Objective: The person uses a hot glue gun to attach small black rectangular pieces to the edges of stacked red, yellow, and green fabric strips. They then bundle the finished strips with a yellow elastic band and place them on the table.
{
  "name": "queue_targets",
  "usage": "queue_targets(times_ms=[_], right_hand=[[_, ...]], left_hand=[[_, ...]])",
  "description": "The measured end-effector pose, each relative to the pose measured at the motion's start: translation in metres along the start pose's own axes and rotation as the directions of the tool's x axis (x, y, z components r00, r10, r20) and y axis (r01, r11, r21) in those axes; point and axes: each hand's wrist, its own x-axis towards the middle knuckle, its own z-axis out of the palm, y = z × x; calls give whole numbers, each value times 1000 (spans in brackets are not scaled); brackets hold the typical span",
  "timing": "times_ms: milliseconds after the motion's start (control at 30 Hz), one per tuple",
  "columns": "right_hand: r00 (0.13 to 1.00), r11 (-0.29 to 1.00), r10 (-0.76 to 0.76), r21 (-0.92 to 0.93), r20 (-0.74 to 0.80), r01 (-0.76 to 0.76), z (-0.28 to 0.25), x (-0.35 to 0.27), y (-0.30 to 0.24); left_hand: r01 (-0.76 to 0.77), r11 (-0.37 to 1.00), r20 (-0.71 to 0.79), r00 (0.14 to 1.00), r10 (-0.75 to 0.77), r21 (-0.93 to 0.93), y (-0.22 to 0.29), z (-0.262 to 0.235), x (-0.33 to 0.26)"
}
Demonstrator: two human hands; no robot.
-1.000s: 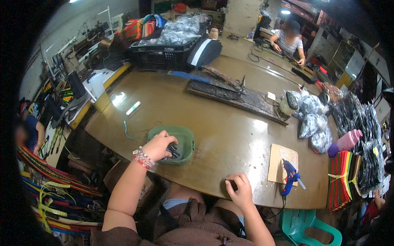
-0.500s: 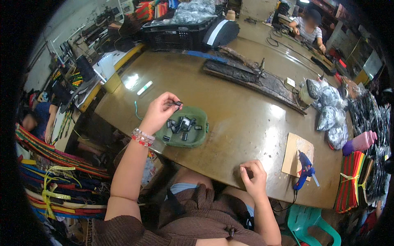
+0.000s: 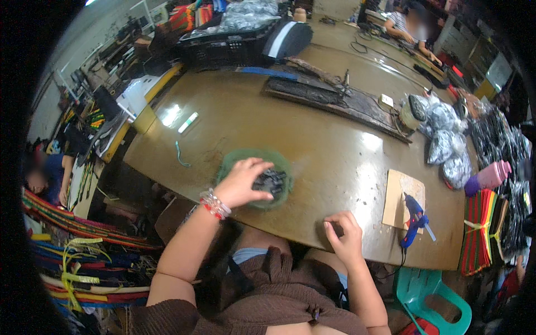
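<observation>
Left hand (image 3: 241, 184), bead bracelet (image 3: 215, 203) at the wrist, reaches into a green bowl (image 3: 237, 158) near the bench's (image 3: 312, 139) front edge, fingers curled loosely over the small black clips (image 3: 270, 181) inside; whether it grips one cannot be told. Right hand (image 3: 344, 237) rests at the front edge, fingers pinched nearly closed on something too small to make out. Just right of it, a blue glue gun (image 3: 414, 214) lies on a board (image 3: 397, 192). Striped bands (image 3: 481, 229) and a pink bottle (image 3: 491, 176) sit at the bench's right edge.
</observation>
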Motion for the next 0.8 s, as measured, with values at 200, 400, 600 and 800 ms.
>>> queue_targets(times_ms=[200, 400, 600, 800], right_hand=[[972, 999, 32, -15, -233, -37, -11, -13, -5], [911, 976, 165, -69, -378, -206, -57, -34, 10], [952, 984, 158, -40, -263, -174, -71, -54, 6], [962, 987, 140, -45, -235, -155, -87, -47, -4]], left_hand=[[-111, 987, -23, 994, 109, -120, 108, 62, 1], [-322, 946, -3, 947, 323, -37, 151, 78, 13], [-535, 842, 214, 832, 513, 63, 149, 81, 47], [-414, 884, 74, 896, 437, -216, 123, 45, 57]])
